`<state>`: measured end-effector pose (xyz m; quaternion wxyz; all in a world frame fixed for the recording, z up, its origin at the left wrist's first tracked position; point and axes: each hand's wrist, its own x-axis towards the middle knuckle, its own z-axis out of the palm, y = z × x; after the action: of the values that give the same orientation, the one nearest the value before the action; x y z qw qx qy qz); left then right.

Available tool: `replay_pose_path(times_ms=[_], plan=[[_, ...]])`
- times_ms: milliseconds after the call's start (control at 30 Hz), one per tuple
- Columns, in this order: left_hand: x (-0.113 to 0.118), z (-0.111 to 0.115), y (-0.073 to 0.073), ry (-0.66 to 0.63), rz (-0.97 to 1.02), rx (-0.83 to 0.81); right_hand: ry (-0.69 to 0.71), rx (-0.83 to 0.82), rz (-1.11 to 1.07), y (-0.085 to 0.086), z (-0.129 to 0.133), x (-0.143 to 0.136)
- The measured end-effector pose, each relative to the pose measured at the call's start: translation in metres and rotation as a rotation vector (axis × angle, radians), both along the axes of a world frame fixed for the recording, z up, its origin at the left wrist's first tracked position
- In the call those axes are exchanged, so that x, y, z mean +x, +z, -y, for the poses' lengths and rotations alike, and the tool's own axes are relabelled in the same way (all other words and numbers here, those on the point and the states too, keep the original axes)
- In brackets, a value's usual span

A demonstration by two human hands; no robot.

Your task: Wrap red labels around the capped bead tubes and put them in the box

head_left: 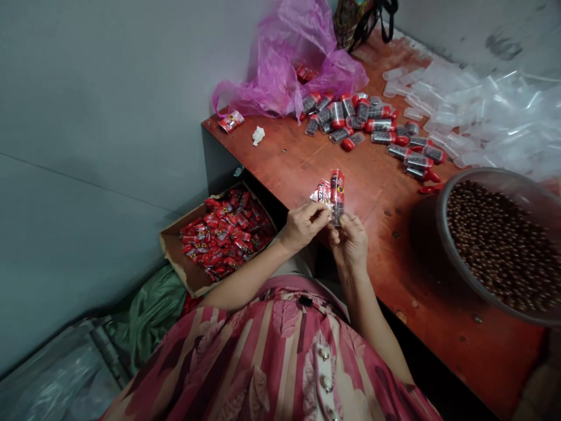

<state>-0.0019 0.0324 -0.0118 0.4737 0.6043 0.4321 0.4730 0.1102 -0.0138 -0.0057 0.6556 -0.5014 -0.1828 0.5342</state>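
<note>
Near the table's front edge, my right hand [351,238] grips the lower end of a small clear tube [338,211] filled with dark balls. A red printed wrapper [337,186] covers its upper part. Close on its left, my left hand [305,223] is closed in a pinch by the tube's side; whatever lies between those fingertips is too small to make out. Just behind the fingers, more red and silver wrappers [323,191] lie on the table. Farther back, several filled tubes with red caps [348,106] are scattered in a loose pile.
On the reddish table [280,161], a tub [442,234] of brown balls stands right. Empty clear tubes [482,117] are heaped behind it. A pink plastic bag [284,64] lies at the back. Lower left, a cardboard box [175,257] holds many red-wrapped pieces.
</note>
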Motion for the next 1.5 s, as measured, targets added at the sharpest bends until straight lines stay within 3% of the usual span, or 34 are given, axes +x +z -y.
replay_pose_path(times_ms=[67,233,367,567,767,833,1000,1100,1267,1400,1500], plan=[[0.001,-0.003,0.001,0.028,0.153,-0.147,0.007,0.006,0.1,-0.001,0.003,-0.001],[0.009,-0.012,0.005,-0.163,0.546,-0.548,0.021,0.041,0.385,-0.007,0.012,-0.006],[0.019,-0.004,0.007,-0.132,0.704,-0.686,-0.035,0.107,0.536,-0.012,0.014,-0.008],[0.023,0.014,0.01,-0.072,0.738,-0.636,-0.021,0.06,0.313,-0.007,0.01,-0.005],[0.015,0.007,0.012,-0.317,0.835,-0.75,0.186,0.076,-0.018,-0.001,0.004,0.004],[0.015,0.004,0.011,-0.352,0.828,-0.775,0.207,0.055,0.021,-0.003,0.007,0.002],[0.023,0.003,0.013,-0.114,0.826,-0.713,0.148,0.049,0.356,-0.006,0.018,-0.003],[0.026,0.006,0.014,-0.103,0.8,-0.711,0.09,0.05,0.493,-0.003,0.021,-0.003],[0.026,0.01,0.013,-0.142,0.667,-0.702,0.061,0.011,0.466,0.0,0.021,-0.005],[0.027,0.019,0.007,-0.074,0.579,-0.653,-0.011,-0.026,0.388,0.0,0.021,-0.008],[0.025,0.022,0.003,-0.039,0.533,-0.61,0.037,-0.054,0.292,-0.001,0.019,-0.007]])
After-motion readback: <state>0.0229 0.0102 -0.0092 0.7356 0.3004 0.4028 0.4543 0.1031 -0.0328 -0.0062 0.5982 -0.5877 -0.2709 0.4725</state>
